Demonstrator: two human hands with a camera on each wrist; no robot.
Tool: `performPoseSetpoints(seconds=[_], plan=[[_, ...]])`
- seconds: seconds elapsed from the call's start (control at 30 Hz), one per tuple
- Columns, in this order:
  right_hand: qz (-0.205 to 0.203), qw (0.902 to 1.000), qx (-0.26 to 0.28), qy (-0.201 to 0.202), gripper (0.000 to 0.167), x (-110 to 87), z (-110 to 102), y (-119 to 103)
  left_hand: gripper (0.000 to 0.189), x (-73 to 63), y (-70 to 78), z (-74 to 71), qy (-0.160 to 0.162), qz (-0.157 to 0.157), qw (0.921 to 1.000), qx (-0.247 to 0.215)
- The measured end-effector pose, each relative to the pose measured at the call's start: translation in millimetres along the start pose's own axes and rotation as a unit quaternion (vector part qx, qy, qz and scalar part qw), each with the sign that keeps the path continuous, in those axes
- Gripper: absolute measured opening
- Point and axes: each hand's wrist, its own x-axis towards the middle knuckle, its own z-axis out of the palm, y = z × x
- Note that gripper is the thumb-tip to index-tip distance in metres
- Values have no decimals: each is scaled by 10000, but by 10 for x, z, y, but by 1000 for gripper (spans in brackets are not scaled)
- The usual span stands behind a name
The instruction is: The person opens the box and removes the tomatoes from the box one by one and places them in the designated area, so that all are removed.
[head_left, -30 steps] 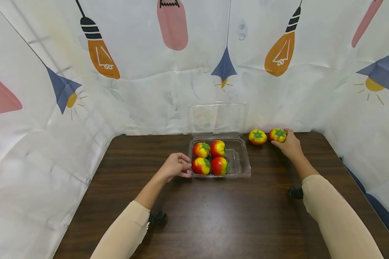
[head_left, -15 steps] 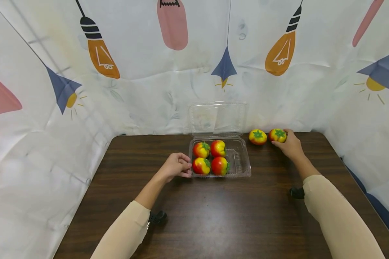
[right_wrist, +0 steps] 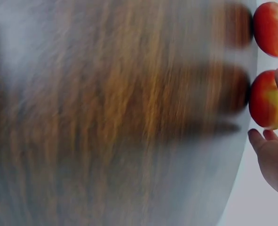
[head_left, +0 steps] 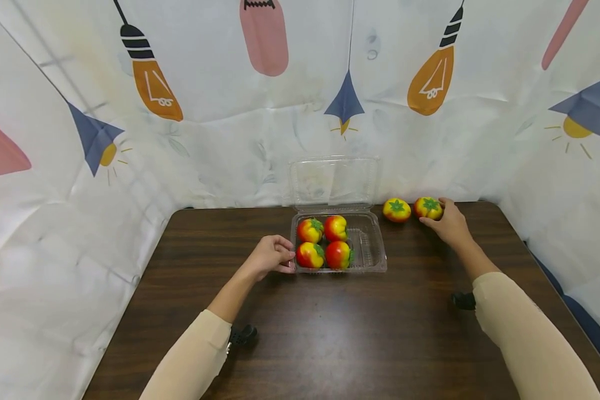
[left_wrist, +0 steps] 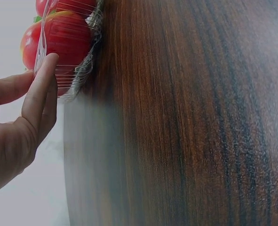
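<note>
My left hand (head_left: 271, 256) pinches the left edge of a clear plastic clamshell box (head_left: 367, 253), whose lid stands raised at the back. In the left wrist view the thumb and fingertips (left_wrist: 50, 60) sit on either side of the box rim (left_wrist: 43, 35). Several red-and-yellow persimmons with green leafy tops, such as this persimmon (head_left: 338, 255), fill the left and middle of the box; its right part holds none. At the back right, my right hand (head_left: 449, 222) has thumb and fingers round a persimmon (head_left: 427, 208) on the table. The right wrist view shows that persimmon (right_wrist: 262, 101) between the fingertips.
Another persimmon (head_left: 396, 210) lies between the box and my right hand. Behind the dark wooden table (head_left: 320, 333) hangs a white printed cloth (head_left: 220, 150), close to the raised lid (head_left: 336, 180). More cloth hangs at both sides.
The right forearm and sleeve have shifted slightly to the right, while the hand stays at the same persimmon. The left hand and the box have not visibly moved.
</note>
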Motion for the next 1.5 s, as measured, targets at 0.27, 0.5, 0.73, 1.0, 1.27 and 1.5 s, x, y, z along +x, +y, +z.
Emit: performPoseSetpoints(seconds=[0.27,0.5,0.73,1.0,1.27,1.5], plan=[[-225,9997,65,83,93,-101,-101,-15,25,11,8,0,17,-26,10000,37],[-477,9988,-60,91,95,-189,-226,-45,25,0,36,15,48,-27,10000,53],[-738,9971,-138,145,94,-321,-316,-130,25,-14,57,9,33,-41,10000,38],[-1073,9941,-119,55,93,-541,-375,-284,24,-18,54,16,33,-74,10000,34],[-1572,9873,-166,-178,88,-723,-342,-500,25,-19,43,16,58,-89,9999,55],[-1898,9807,-183,-434,86,-808,-244,-682,25,-22,39,11,46,-44,9999,83]])
